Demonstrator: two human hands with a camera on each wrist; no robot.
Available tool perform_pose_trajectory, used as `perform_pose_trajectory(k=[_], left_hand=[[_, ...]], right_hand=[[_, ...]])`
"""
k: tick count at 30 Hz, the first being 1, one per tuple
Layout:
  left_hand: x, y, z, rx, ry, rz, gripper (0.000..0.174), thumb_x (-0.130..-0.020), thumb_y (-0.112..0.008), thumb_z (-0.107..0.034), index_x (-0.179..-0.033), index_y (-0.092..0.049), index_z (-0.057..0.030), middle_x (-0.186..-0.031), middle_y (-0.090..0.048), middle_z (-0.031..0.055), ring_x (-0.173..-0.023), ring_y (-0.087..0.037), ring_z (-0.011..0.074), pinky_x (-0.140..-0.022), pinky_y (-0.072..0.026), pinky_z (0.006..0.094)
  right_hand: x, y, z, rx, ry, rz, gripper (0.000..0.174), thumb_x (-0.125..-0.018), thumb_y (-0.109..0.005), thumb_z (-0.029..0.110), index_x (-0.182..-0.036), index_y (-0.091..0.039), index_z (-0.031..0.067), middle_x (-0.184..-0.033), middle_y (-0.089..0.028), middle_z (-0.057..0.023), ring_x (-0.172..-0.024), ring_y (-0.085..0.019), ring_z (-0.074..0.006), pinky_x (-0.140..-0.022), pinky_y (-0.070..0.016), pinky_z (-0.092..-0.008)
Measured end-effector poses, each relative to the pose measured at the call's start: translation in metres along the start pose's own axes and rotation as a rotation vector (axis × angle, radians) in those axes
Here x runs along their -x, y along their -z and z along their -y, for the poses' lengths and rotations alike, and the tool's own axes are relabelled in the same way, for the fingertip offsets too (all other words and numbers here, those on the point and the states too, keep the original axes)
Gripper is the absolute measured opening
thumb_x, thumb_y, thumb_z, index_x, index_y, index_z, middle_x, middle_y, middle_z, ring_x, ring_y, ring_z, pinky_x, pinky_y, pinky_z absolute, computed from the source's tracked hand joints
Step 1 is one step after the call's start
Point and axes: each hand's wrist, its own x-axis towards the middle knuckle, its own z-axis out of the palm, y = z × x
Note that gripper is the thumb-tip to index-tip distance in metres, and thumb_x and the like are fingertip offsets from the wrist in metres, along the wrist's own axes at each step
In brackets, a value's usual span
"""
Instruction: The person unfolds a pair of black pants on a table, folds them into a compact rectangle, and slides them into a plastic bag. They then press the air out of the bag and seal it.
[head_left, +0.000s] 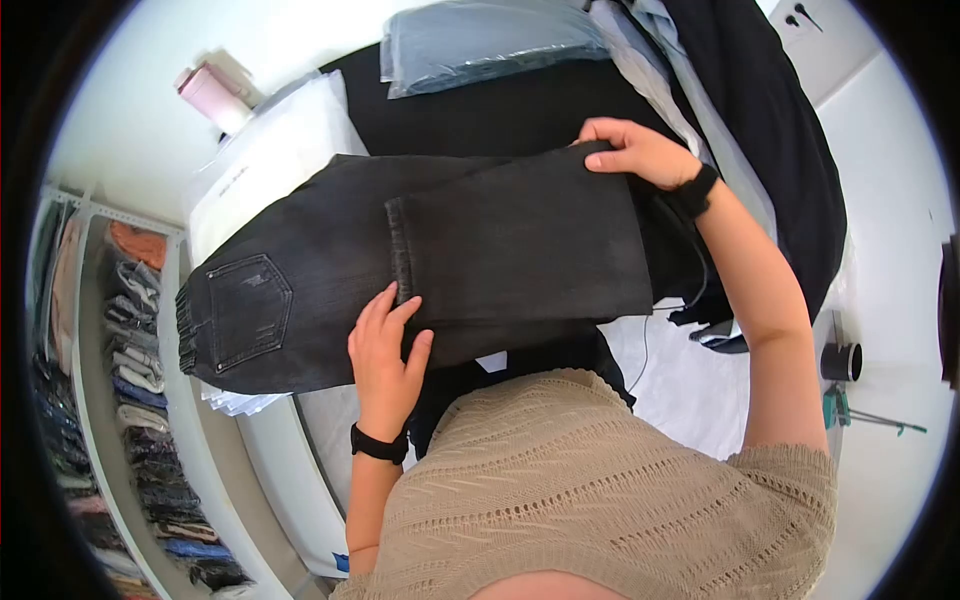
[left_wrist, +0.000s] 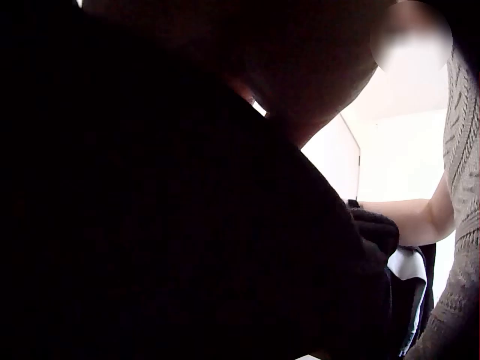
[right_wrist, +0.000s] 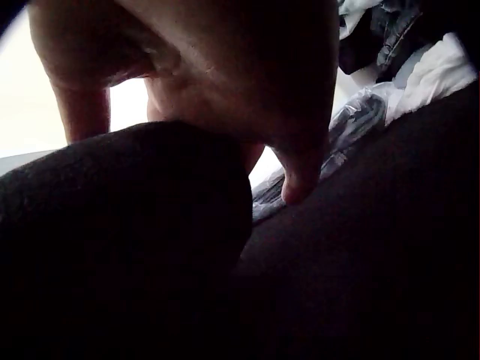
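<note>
Folding the jeans (head_left: 480, 260) is the step in hand, I judge. In the head view they lie flat across the counter (head_left: 280, 440), with one leg doubled back so that its hem (head_left: 400, 250) crosses the middle of the jeans. My left hand (head_left: 385, 350) lies flat at the jeans' near edge just beside that hem, fingers straight and pressing. My right hand (head_left: 635, 150) is clamped over the jeans' far corner, fingers curled round the fold. The two hands are well apart. A bagged garment (head_left: 490, 40) lies beyond the jeans.

The left wrist view is almost all dark cloth (left_wrist: 150, 225), and I cannot tell the hand's pose from it.

In the right wrist view the fingers (right_wrist: 300, 180) drape over a thick roll of the jeans.

To do this well, I would anchor with the flat palm, draw the gripped fold taut, square its edges to the layer beneath, then smooth towards the back pocket (head_left: 250, 305).
</note>
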Motion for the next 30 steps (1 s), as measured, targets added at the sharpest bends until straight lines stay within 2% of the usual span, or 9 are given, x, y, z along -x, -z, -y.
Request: perform_pose_trajectory(k=[5,7,8,14,17,20,24,26,30], left_hand=[[-0.001,-0.008,-0.002,-0.072,-0.014,-0.047,0.032,-0.085,-0.064,-0.019,-0.115,-0.059,-0.0099,-0.134,-0.051,0.0107,-0.124,-0.045,0.03,-0.103,-0.0303,0.043],[-0.002,-0.009,-0.002,-0.085,-0.004,-0.06,0.032,-0.085,-0.063,-0.02,-0.115,-0.059,-0.009,-0.133,-0.051,0.0112,-0.124,-0.045,0.0298,-0.103,-0.0296,0.0435],[-0.003,-0.007,-0.002,-0.083,-0.008,-0.057,0.032,-0.085,-0.063,-0.02,-0.115,-0.059,-0.009,-0.133,-0.051,0.0112,-0.124,-0.045,0.0298,-0.103,-0.0296,0.0435],[-0.028,0.007,-0.004,0.298,0.152,0.015,0.024,-0.094,-0.05,-0.016,-0.115,-0.056,-0.005,-0.117,-0.057,0.0156,-0.112,-0.05,0.0323,-0.097,-0.0372,0.0392],[-0.044,0.005,0.003,0.597,0.332,0.082,0.025,-0.092,-0.055,-0.014,-0.114,-0.055,-0.0031,-0.101,-0.057,0.0068,-0.09,-0.054,0.0157,-0.081,-0.0435,0.0281],[-0.055,0.009,-0.004,0.697,0.412,0.175,0.027,-0.09,-0.058,-0.011,-0.116,-0.056,-0.0036,-0.095,-0.055,0.0027,-0.085,-0.051,0.0091,-0.075,-0.0424,0.0221],[-0.069,0.012,-0.012,0.843,0.361,0.37,0.037,-0.088,-0.058,-0.008,-0.125,-0.055,-0.004,-0.102,-0.058,0.0045,-0.087,-0.053,0.0092,-0.075,-0.0422,0.0205],[-0.075,0.021,-0.039,1.021,0.221,0.104,0.046,-0.087,-0.053,-0.002,-0.133,-0.049,-0.002,-0.114,-0.06,0.0085,-0.093,-0.056,0.0105,-0.079,-0.0443,0.0213],[-0.089,0.052,-0.085,1.427,0.135,-0.001,0.048,-0.089,-0.049,0.0,-0.137,-0.045,0.0007,-0.124,-0.057,0.0107,-0.101,-0.058,0.013,-0.086,-0.0459,0.024]], right_hand=[[-0.006,0.0,-0.001,0.155,-0.024,-0.001,0.018,-0.087,-0.066,0.019,-0.089,-0.053,0.0053,-0.082,-0.055,0.0032,-0.082,-0.05,-0.0048,-0.076,-0.0409,-0.023],[-0.003,-0.009,0.0,0.586,-0.053,-0.174,0.022,-0.087,-0.066,0.021,-0.091,-0.054,0.0035,-0.084,-0.057,-0.0007,-0.083,-0.054,-0.0099,-0.079,-0.0424,-0.0256],[0.004,-0.014,0.003,0.639,-0.021,-0.251,0.025,-0.087,-0.066,0.021,-0.099,-0.057,0.0019,-0.093,-0.061,-0.0067,-0.091,-0.058,-0.0182,-0.086,-0.0436,-0.0285],[0.093,-0.084,0.051,0.682,0.253,-0.496,0.026,-0.082,-0.066,0.009,-0.106,-0.061,0.0017,-0.11,-0.062,-0.0118,-0.106,-0.058,-0.0253,-0.092,-0.0447,-0.0333],[0.126,-0.131,0.049,0.424,0.243,-0.399,0.018,-0.081,-0.065,0.004,-0.099,-0.065,0.002,-0.111,-0.063,-0.0121,-0.105,-0.059,-0.0249,-0.091,-0.0459,-0.0367],[0.119,-0.18,0.027,0.313,0.355,-0.225,0.021,-0.082,-0.064,0.004,-0.102,-0.066,0.0029,-0.118,-0.062,-0.0119,-0.108,-0.058,-0.027,-0.09,-0.0463,-0.0386],[0.09,-0.222,0.009,0.525,0.42,-0.284,0.028,-0.083,-0.062,0.007,-0.112,-0.061,0.0026,-0.126,-0.057,-0.0135,-0.116,-0.053,-0.0293,-0.096,-0.0433,-0.0405],[0.082,-0.227,0.015,0.56,0.394,-0.336,0.031,-0.084,-0.061,0.008,-0.114,-0.059,0.0014,-0.129,-0.054,-0.014,-0.119,-0.051,-0.0296,-0.098,-0.0417,-0.041],[0.075,-0.224,0.019,0.596,0.294,-0.501,0.034,-0.088,-0.056,0.01,-0.121,-0.054,-0.0013,-0.122,-0.057,-0.0174,-0.111,-0.055,-0.0338,-0.096,-0.0411,-0.0426]])
